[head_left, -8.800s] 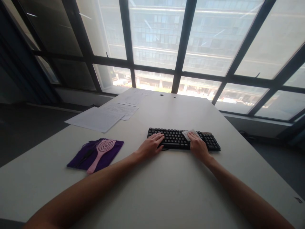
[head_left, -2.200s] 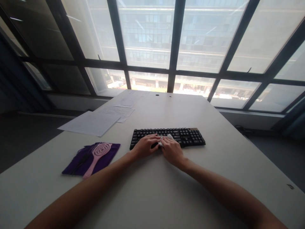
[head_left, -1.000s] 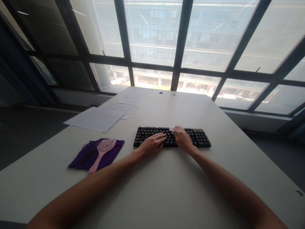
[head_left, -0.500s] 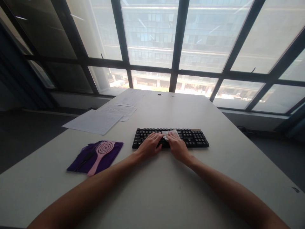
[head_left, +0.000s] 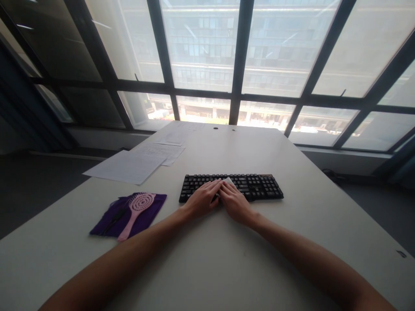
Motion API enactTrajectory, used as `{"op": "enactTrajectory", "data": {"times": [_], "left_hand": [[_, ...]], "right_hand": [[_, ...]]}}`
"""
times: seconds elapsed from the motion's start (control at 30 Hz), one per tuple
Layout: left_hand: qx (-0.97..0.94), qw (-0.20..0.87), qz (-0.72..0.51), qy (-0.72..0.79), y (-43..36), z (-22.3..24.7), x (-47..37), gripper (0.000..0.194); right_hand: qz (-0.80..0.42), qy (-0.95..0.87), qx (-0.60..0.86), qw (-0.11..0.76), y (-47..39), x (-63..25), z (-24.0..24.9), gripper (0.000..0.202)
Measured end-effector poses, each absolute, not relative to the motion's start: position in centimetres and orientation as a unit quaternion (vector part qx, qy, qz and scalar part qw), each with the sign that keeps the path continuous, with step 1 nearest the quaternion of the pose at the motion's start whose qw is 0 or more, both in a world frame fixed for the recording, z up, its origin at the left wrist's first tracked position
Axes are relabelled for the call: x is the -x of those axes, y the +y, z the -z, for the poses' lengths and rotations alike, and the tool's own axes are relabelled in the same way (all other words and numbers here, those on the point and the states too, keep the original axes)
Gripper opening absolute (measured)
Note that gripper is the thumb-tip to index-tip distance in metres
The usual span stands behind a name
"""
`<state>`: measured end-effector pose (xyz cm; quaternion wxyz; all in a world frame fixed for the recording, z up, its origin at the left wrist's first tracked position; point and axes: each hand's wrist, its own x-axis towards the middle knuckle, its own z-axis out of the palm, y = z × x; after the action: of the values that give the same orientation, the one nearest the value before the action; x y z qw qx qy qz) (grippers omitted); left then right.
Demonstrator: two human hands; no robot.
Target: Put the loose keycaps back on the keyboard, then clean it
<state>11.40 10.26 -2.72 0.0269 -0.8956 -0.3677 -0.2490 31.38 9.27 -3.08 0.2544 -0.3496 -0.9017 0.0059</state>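
Note:
A black keyboard [head_left: 264,188] lies flat on the white table [head_left: 207,263] in front of me. My left hand [head_left: 201,199] rests on its left half, fingers stretched out over the keys. Beneath the fingers of my right hand [head_left: 235,203] is a white tissue [head_left: 230,181], pressed onto the keys near the middle. Only its upper edge shows; the rest is covered by the hand. The fingertips of both hands meet or nearly meet.
Left of my left forearm, a pink hairbrush [head_left: 137,210] and a black comb-like item [head_left: 114,219] lie on a purple cloth pouch [head_left: 149,214]. Sheets of paper [head_left: 125,167] spread along the table's left edge. Large windows [head_left: 202,47] stand beyond the far end.
My right hand has slid left with the tissue, up against the left hand's fingertips. Less of the tissue shows now. The left hand has stayed almost in place.

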Motion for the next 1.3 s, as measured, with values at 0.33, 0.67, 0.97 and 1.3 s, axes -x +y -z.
{"op": "enactTrajectory", "data": {"times": [0.33,0.67,0.97,1.3], "left_hand": [[0.896,0.029,0.252,-0.365,10.4,3.0,-11.3,0.061],[0.897,0.031,0.238,-0.372,10.3,2.8,-11.4,0.056],[0.898,0.029,0.242,-0.366,10.5,3.1,-11.3,0.063],[0.898,0.036,0.254,-0.358,10.4,2.7,-11.4,0.051]], "right_hand": [[0.017,-0.873,0.426,0.236,9.5,-31.4,3.4,0.056],[0.014,-0.834,0.501,0.229,10.5,-32.4,3.7,0.051],[-0.003,-0.899,0.358,0.254,9.3,-31.5,3.1,0.051],[0.008,-0.845,0.473,0.25,10.3,-31.8,4.0,0.049]]}}
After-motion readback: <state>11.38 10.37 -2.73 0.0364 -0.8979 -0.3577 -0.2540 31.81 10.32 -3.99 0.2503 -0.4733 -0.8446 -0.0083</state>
